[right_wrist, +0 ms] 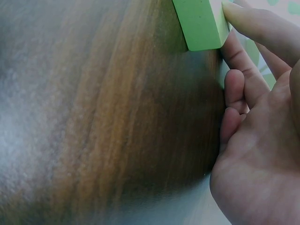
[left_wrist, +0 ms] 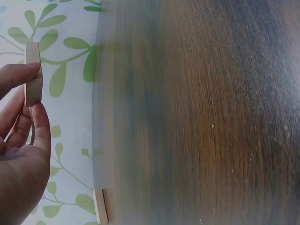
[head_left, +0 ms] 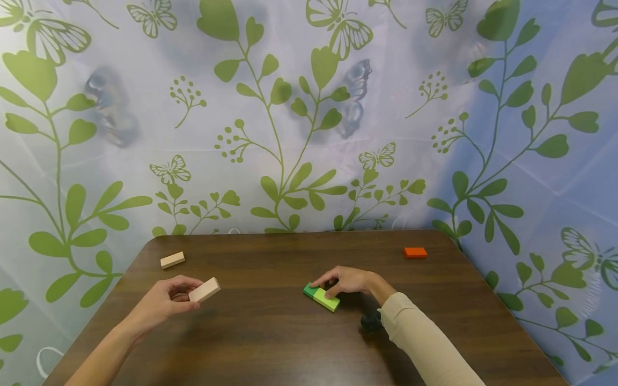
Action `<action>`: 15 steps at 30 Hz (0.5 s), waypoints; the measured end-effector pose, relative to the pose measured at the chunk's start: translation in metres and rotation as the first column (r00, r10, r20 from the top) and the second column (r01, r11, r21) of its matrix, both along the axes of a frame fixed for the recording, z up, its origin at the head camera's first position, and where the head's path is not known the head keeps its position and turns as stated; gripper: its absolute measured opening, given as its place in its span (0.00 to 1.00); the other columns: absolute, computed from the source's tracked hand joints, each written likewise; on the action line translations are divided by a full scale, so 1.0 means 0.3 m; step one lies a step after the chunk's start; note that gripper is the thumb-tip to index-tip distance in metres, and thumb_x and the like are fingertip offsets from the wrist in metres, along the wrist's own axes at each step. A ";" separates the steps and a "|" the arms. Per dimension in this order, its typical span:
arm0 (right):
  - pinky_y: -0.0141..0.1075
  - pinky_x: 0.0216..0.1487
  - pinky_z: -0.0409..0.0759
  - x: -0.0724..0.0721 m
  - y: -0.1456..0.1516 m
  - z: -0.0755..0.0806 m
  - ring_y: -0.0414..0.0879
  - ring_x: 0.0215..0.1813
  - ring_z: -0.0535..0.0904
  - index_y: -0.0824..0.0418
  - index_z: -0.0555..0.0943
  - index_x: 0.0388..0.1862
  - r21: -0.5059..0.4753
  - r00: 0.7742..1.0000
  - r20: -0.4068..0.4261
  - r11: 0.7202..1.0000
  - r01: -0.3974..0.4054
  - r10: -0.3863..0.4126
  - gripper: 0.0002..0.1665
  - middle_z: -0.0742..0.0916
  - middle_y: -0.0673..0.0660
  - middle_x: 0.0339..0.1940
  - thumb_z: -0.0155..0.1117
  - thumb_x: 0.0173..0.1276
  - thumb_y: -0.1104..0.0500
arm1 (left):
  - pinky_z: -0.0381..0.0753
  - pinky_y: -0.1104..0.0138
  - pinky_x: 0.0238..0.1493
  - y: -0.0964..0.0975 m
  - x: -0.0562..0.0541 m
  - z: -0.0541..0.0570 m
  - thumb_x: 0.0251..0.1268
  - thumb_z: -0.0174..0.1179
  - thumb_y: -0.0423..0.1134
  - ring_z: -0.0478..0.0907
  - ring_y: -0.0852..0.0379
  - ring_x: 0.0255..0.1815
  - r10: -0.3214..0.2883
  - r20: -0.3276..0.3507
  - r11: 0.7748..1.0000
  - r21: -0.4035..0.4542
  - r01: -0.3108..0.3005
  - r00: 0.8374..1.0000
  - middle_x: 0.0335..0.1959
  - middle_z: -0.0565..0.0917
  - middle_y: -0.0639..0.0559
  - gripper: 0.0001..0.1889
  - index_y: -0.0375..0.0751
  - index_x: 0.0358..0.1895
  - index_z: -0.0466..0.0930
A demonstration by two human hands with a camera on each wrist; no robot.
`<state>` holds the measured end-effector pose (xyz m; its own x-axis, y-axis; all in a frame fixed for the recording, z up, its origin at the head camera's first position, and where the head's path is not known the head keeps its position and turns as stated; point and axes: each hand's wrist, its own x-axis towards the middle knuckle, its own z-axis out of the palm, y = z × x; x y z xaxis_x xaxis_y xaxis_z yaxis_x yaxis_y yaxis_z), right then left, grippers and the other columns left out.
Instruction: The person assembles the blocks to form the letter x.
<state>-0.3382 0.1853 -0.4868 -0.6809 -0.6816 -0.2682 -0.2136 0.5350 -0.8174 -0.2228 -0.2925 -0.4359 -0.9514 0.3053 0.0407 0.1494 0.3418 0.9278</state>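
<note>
My left hand (head_left: pixel 169 300) pinches a pale wooden block (head_left: pixel 204 290) between thumb and fingers, raised above the table. In the left wrist view the same wooden block (left_wrist: pixel 33 75) stands on edge in the grip. On the brown table, a dark green block (head_left: pixel 311 290) and a light green block (head_left: pixel 327 299) lie end to end, apparently touching. My right hand (head_left: pixel 350 281) has its thumb on the light green block and a finger reaching over the dark green one. The right wrist view shows the light green block (right_wrist: pixel 197 26) at the thumb tip; its far end is out of frame.
Another pale wooden block (head_left: pixel 173 260) lies at the table's back left, and an orange-red block (head_left: pixel 415 252) at the back right. Behind the brown tabletop (head_left: pixel 270 343) hangs a leaf-patterned curtain (head_left: pixel 289 134). A dark object (head_left: pixel 371 321) shows beneath the right wrist.
</note>
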 end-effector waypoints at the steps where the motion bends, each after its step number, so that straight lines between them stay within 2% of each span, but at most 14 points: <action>1: 0.41 0.50 0.73 0.000 0.000 0.000 0.47 0.50 0.74 0.42 0.87 0.61 -0.001 1.000 0.000 1.000 -0.001 0.001 0.24 0.84 0.49 0.48 0.73 0.69 0.62 | 0.82 0.64 0.46 0.004 -0.002 -0.001 0.62 0.72 0.29 0.82 0.48 0.49 -0.004 -0.001 1.000 0.001 0.004 1.000 0.53 0.81 0.34 0.25 0.25 0.61 0.77; 6: 0.41 0.49 0.73 -0.003 0.001 -0.001 0.47 0.49 0.74 0.43 0.87 0.61 -0.011 1.000 0.002 1.000 -0.007 0.007 0.24 0.84 0.49 0.48 0.73 0.69 0.63 | 0.82 0.63 0.46 0.029 -0.006 -0.009 0.62 0.72 0.29 0.82 0.47 0.48 -0.008 0.010 1.000 -0.005 0.008 1.000 0.53 0.82 0.35 0.24 0.25 0.60 0.78; 15: 0.41 0.50 0.74 -0.001 0.004 -0.003 0.48 0.50 0.75 0.43 0.87 0.62 -0.012 1.000 0.002 1.000 -0.013 0.013 0.24 0.85 0.49 0.49 0.73 0.69 0.61 | 0.82 0.64 0.46 0.074 -0.010 -0.015 0.60 0.73 0.30 0.82 0.47 0.48 0.042 0.020 0.998 -0.037 -0.041 0.999 0.52 0.82 0.38 0.24 0.27 0.60 0.79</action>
<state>-0.3385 0.1865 -0.4876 -0.6712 -0.6937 -0.2611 -0.2191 0.5223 -0.8242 -0.2258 -0.2703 -0.4404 -0.9638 0.2663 0.0102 0.1149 0.3807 0.9175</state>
